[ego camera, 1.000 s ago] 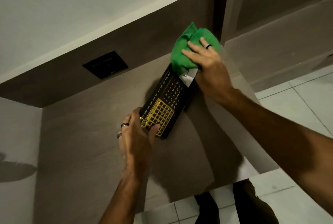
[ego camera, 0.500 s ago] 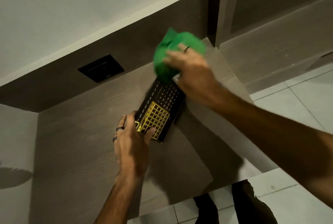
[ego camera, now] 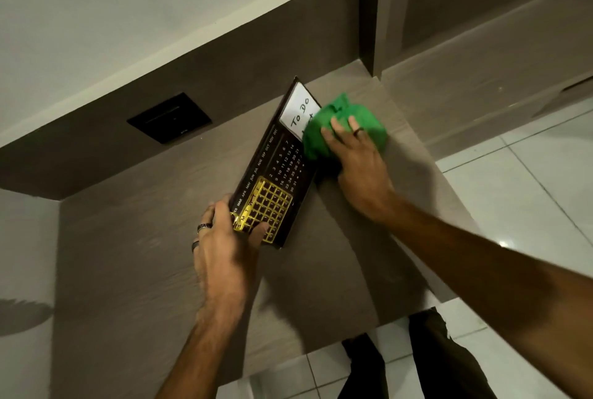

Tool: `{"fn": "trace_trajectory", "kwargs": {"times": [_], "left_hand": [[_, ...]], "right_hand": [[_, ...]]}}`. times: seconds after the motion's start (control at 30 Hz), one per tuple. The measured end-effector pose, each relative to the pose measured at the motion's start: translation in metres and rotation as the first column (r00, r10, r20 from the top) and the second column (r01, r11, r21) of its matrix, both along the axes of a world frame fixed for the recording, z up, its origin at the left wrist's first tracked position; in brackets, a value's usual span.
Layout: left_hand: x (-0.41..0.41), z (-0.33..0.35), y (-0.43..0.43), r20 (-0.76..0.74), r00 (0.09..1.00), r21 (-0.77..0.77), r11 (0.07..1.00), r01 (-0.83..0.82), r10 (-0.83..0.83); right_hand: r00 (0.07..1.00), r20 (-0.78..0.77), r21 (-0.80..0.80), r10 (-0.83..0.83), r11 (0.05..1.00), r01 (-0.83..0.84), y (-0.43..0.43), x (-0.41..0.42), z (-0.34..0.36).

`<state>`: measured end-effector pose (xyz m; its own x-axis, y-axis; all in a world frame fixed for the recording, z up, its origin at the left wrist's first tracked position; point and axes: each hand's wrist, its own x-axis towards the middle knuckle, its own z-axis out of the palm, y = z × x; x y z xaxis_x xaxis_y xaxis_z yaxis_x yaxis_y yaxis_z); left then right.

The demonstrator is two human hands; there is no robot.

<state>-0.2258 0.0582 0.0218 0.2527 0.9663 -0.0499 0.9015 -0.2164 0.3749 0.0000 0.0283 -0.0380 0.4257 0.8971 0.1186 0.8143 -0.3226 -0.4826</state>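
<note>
Calendar board (ego camera: 284,170) in tight left hand (ego camera: 224,247), green cloth (ego camera: 370,124) beneath flat right hand (ego camera: 359,161).

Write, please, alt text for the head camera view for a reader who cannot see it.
A right hand presses a bunched green cloth on the white To Do panel of a black calendar board, which the left hand grips at its gold-grid end on a grey-brown desk.

Brown desk (ego camera: 128,270), white wall (ego camera: 128,13), tiled floor (ego camera: 529,190), perhaps socket (ego camera: 169,118)
</note>
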Motion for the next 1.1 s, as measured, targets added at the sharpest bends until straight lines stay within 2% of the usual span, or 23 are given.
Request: {"fn": "trace_trajectory", "kwargs": {"times": [0.17, 0.3, 0.33, 0.4, 0.47, 0.5, 0.63, 0.73, 0.8, 0.97, 1.1], "left_hand": [[-0.002, -0.001, 0.001, -0.019, 1.0, 0.019, 1.0, -0.003, 0.004], [-0.002, 0.001, 0.0, -0.034, 0.999, 0.007, 1.0, -0.002, 0.002], [-0.001, 0.002, 0.0, -0.044, 0.999, 0.008, 1.0, -0.002, 0.002], [0.0, 0.004, -0.001, -0.05, 0.999, 0.013, 1.0, 0.003, -0.003], [0.0, 0.004, -0.002, -0.043, 0.999, 0.002, 1.0, 0.02, -0.02], [0.0, 0.004, -0.002, -0.044, 0.999, -0.007, 1.0, 0.027, -0.027], [0.0, 0.006, -0.003, -0.039, 0.998, -0.025, 0.999, 0.044, -0.045], [0.0, 0.006, -0.002, -0.048, 0.998, -0.023, 0.999, 0.035, -0.036], [0.001, 0.006, -0.001, -0.066, 0.997, -0.024, 0.999, 0.028, -0.029], [0.0, 0.004, -0.001, -0.039, 0.998, -0.064, 0.997, 0.038, -0.041], [-0.002, 0.002, 0.0, -0.052, 0.998, -0.051, 0.998, 0.023, -0.025]], "right_hand": [[0.979, 0.066, -0.02, 0.192, 0.981, -0.191, -0.041, -0.068, -0.014], [0.909, 0.068, -0.058, 0.41, 0.912, -0.407, -0.063, -0.099, -0.009], [0.914, 0.107, -0.063, 0.391, 0.92, -0.386, -0.059, -0.088, -0.008], [0.961, 0.133, -0.062, 0.244, 0.969, -0.238, -0.039, -0.055, -0.004], [0.992, 0.103, -0.082, 0.072, 0.995, -0.063, -0.018, -0.023, 0.0], [0.995, 0.092, -0.097, 0.046, 0.995, -0.037, -0.011, -0.017, 0.001], [0.962, 0.14, -0.099, 0.234, 0.97, -0.222, -0.03, -0.067, 0.008], [0.853, 0.1, -0.06, 0.513, 0.858, -0.509, -0.071, -0.119, 0.007], [0.783, 0.048, -0.053, 0.62, 0.784, -0.618, -0.087, -0.132, 0.001], [0.745, -0.11, -0.076, 0.658, 0.742, -0.666, -0.091, -0.121, 0.004], [0.722, -0.228, 0.047, 0.654, 0.748, -0.663, -0.101, -0.111, 0.002]]}}
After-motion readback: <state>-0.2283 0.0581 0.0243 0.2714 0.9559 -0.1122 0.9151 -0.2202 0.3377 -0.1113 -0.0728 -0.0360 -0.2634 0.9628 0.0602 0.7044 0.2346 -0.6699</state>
